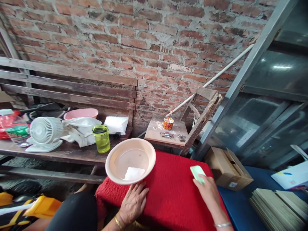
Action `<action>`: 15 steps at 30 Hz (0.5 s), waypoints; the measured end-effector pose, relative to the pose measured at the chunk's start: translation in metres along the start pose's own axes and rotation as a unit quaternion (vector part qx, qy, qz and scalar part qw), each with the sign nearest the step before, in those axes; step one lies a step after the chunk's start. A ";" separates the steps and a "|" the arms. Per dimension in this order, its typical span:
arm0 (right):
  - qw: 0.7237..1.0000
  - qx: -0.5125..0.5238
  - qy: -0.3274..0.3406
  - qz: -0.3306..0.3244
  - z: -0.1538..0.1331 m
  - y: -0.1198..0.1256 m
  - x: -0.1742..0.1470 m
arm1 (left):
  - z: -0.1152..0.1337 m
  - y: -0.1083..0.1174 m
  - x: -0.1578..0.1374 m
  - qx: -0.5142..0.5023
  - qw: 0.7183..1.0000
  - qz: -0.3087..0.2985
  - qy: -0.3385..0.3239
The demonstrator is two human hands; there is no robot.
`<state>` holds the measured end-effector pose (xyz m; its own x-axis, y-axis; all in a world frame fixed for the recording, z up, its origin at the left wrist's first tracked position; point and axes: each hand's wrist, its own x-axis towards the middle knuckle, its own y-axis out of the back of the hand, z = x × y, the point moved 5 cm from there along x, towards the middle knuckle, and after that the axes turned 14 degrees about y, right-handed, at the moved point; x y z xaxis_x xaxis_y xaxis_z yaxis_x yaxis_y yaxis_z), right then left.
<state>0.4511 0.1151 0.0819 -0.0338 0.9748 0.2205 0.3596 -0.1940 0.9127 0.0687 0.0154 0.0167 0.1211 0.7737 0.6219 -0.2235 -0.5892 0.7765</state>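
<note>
A cream plastic basin (111, 160) rests near the left edge of the red cloth (173, 192), with a white block or folded piece (134, 173) inside, low near its front wall. My left hand (134, 200) lies on the cloth just in front of the basin, fingers stretched out, fingertips close to its rim; whether they touch it I cannot tell. On the right side of the cloth, my right hand (209, 192) grips a flat, pale green rectangular piece with rounded corners (196, 171) between thumb and fingers. Its exact kind does not show.
Behind the basin, a wooden bench (72, 154) carries a white fan (45, 131), a yellow-green bottle (102, 141) and a pink basin (81, 113). A small chair (154, 130) holds a patterned cup (168, 124) and padlocks. Rightward stand a cardboard box (225, 170) and stacked sheets (271, 208).
</note>
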 end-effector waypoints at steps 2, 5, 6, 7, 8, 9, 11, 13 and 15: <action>0.998 0.019 0.060 -0.024 -0.064 -0.029 0.019 | -0.001 0.000 0.000 0.000 1.000 -0.010 0.003; 0.988 0.025 0.139 -0.061 -0.139 -0.068 0.034 | -0.002 0.001 0.000 -0.008 1.000 -0.007 0.008; 0.984 0.018 0.163 -0.073 -0.157 -0.077 0.037 | -0.002 0.002 0.000 -0.011 1.000 -0.004 0.008; 0.980 0.009 0.180 -0.082 -0.168 -0.083 0.039 | -0.001 0.003 0.001 -0.013 1.000 -0.002 0.010; 0.978 0.000 0.189 -0.089 -0.173 -0.087 0.042 | -0.001 0.004 0.001 -0.015 1.000 0.000 0.010; 0.978 -0.007 0.187 -0.093 -0.172 -0.087 0.046 | -0.001 0.005 0.002 -0.016 1.000 0.002 0.012; 0.983 -0.018 0.155 -0.095 -0.147 -0.076 0.054 | 0.000 0.007 0.003 -0.018 1.000 0.005 0.017; 0.991 -0.037 0.094 -0.092 -0.099 -0.052 0.058 | 0.001 0.007 0.004 -0.021 1.000 0.005 0.020; 0.995 -0.058 0.008 -0.082 -0.035 -0.018 0.053 | 0.001 0.007 0.004 -0.026 0.999 0.002 0.023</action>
<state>0.4107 0.1667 0.0894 -0.0984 0.9926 0.0709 0.2373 -0.0458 0.9704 0.0686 0.0141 0.0253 0.0751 0.7825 0.6180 -0.2739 -0.5798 0.7674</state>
